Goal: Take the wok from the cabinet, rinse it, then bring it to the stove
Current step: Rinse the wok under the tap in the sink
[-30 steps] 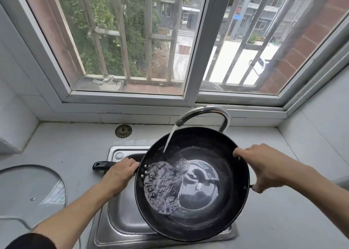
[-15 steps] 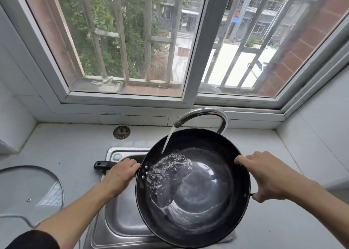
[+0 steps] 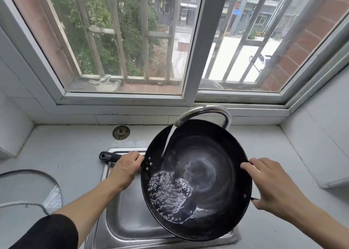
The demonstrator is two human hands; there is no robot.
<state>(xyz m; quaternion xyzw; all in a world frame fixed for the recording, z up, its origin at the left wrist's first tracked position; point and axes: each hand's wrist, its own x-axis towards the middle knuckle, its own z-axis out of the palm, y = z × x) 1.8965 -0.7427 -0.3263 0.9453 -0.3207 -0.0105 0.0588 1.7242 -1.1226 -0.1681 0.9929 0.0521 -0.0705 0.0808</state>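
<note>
1. Now, in the head view, the wok (image 3: 204, 180) is being held over the sink (image 3: 130, 220), under the tap (image 3: 204, 112), with water running down onto its left inner wall and pooling at the lower left.
2. The left hand (image 3: 125, 170) is wrapping closed around the long handle (image 3: 109, 156); the right hand (image 3: 272, 186) is clasping the far rim, fingers over the edge by the small loop handle.
3. To rinse well, I judge the person should be tilting and rolling the wok slowly so the pool is sweeping the whole inner wall, then tipping it out toward the sink and not onto the surface (image 3: 66, 154).
4. Both grips probably need to be staying firm, since wet metal is slippery and the moving water is shifting the weight.
5. A glass lid (image 3: 28, 188) is lying on the surface at left, well apart; a drain strainer (image 3: 121, 132) is sitting near the back wall.
6. Hidden or unclear: the tap's base and lever are sitting behind the wok, the sink's drain is covered, the lid is being cut off by the frame edge, and neither stove nor cabinet is showing.
</note>
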